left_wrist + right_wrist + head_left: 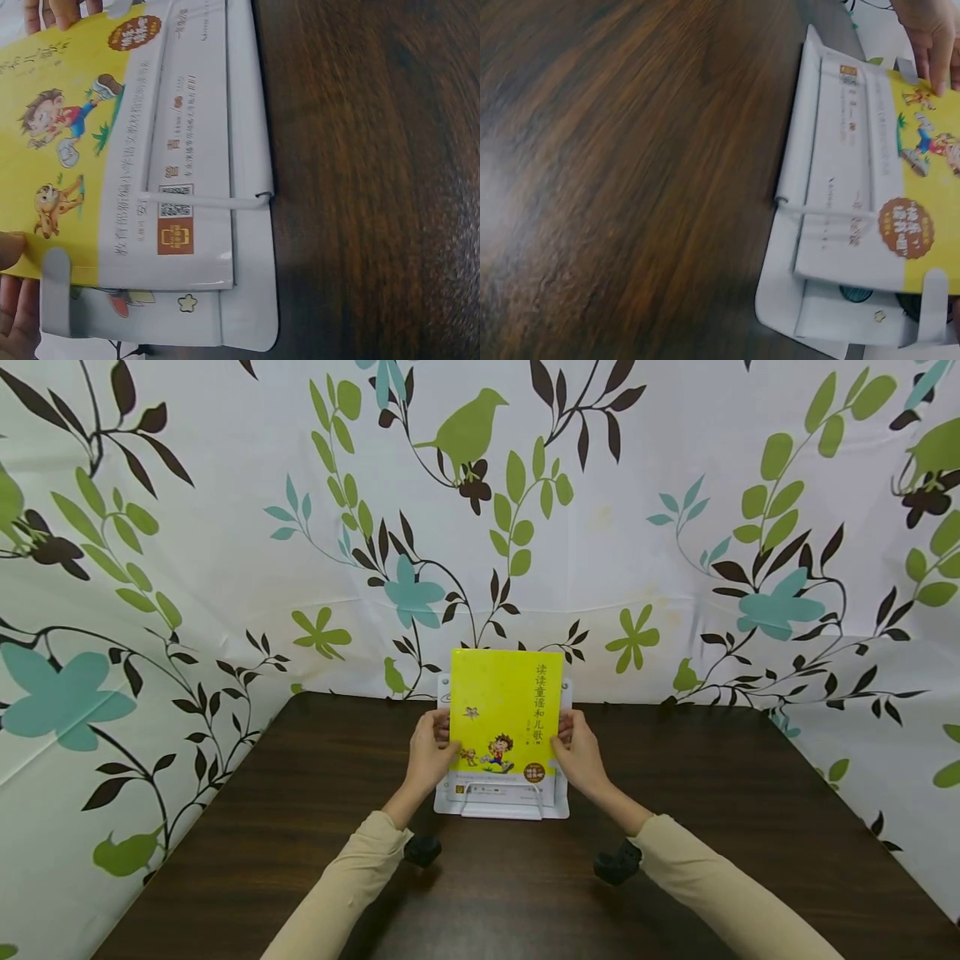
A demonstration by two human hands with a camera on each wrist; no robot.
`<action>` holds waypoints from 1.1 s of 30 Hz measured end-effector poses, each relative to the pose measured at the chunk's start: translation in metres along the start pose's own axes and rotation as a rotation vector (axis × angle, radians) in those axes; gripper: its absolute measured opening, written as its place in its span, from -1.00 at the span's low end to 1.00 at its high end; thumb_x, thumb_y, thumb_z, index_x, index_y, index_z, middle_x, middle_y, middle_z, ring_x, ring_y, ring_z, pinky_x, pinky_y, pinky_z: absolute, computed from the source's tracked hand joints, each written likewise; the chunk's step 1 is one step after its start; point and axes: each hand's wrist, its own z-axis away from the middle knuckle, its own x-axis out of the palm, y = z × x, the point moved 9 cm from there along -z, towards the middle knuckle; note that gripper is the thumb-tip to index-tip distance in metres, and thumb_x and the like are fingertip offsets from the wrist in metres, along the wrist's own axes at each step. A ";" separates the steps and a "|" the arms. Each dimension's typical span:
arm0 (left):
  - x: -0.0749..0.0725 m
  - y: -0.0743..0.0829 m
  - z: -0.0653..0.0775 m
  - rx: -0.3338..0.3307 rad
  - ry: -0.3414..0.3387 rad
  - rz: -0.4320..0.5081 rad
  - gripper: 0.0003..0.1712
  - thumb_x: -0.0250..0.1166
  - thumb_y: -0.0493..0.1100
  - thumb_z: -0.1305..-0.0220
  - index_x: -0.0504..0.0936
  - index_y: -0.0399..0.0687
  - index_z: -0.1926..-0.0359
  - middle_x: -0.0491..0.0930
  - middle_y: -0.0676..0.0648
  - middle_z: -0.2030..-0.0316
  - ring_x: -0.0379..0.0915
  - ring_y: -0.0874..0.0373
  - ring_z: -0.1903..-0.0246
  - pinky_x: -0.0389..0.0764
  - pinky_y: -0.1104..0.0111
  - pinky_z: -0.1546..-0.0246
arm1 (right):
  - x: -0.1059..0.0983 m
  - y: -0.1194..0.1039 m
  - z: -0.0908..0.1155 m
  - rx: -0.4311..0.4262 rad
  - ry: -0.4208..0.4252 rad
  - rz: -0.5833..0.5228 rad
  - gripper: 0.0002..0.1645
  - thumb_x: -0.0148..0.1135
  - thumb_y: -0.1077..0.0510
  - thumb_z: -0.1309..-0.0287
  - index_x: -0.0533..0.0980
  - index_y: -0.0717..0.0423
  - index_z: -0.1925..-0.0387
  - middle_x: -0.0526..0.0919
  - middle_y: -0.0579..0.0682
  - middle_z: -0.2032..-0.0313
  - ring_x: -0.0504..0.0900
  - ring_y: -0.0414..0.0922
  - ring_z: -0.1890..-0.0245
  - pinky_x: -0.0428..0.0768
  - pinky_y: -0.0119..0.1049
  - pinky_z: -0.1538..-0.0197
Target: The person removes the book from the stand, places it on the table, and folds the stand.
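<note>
White book stand (pixel 558 810) on dark table (pixel 697 810); yellow book (pixel 502 702) sits in it, lower part behind the wire bar (pixel 501 786). Book lies between the hands: left hand (pixel 431 752) pinches its left edge, right hand (pixel 582 752) its right, thumbs on the cover; cannot tell whether fingers also grip the stand.

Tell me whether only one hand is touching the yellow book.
No, the left hand and the right hand hold the yellow book at opposite side edges.
</note>
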 end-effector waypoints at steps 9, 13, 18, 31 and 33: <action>-0.002 -0.005 0.000 0.016 0.031 -0.006 -0.46 0.29 -0.54 0.09 0.40 -0.32 0.00 0.43 -0.21 0.22 0.43 0.00 0.28 0.56 0.28 0.32 | 0.002 0.000 0.003 -0.098 -0.045 0.011 -0.49 0.10 0.50 -0.01 0.22 0.37 -0.03 0.46 0.20 0.27 0.47 -0.02 0.34 0.49 -0.37 0.38; -0.003 -0.007 0.000 0.016 0.039 0.003 -0.46 0.31 -0.53 0.10 0.42 -0.31 0.01 0.44 -0.21 0.23 0.45 -0.01 0.28 0.57 0.28 0.33 | 0.003 0.001 0.004 -0.140 -0.056 0.012 -0.48 0.10 0.51 -0.01 0.22 0.37 -0.05 0.46 0.19 0.27 0.46 -0.04 0.35 0.50 -0.39 0.42; -0.003 -0.007 -0.001 0.038 0.047 0.009 -0.46 0.32 -0.52 0.10 0.42 -0.32 0.01 0.45 -0.21 0.24 0.45 -0.01 0.30 0.57 0.30 0.35 | 0.001 -0.001 0.003 -0.174 -0.037 0.012 -0.50 0.11 0.53 0.02 0.26 0.37 -0.01 0.47 0.19 0.29 0.46 -0.05 0.36 0.46 -0.39 0.43; -0.008 -0.002 -0.002 0.070 0.100 0.039 -0.47 0.34 -0.53 0.14 0.45 -0.33 0.05 0.47 -0.22 0.26 0.47 -0.02 0.32 0.58 0.29 0.37 | -0.002 -0.005 -0.004 -0.155 -0.009 -0.002 -0.52 0.08 0.53 -0.03 0.29 0.31 -0.03 0.48 0.17 0.26 0.47 -0.04 0.34 0.47 -0.34 0.39; -0.009 -0.001 -0.003 0.072 0.106 0.034 -0.47 0.34 -0.53 0.14 0.45 -0.33 0.05 0.48 -0.23 0.25 0.47 -0.03 0.32 0.59 0.27 0.36 | -0.002 -0.006 -0.005 -0.148 -0.006 -0.002 -0.51 0.08 0.52 -0.03 0.29 0.31 -0.05 0.48 0.17 0.25 0.48 -0.04 0.32 0.48 -0.33 0.38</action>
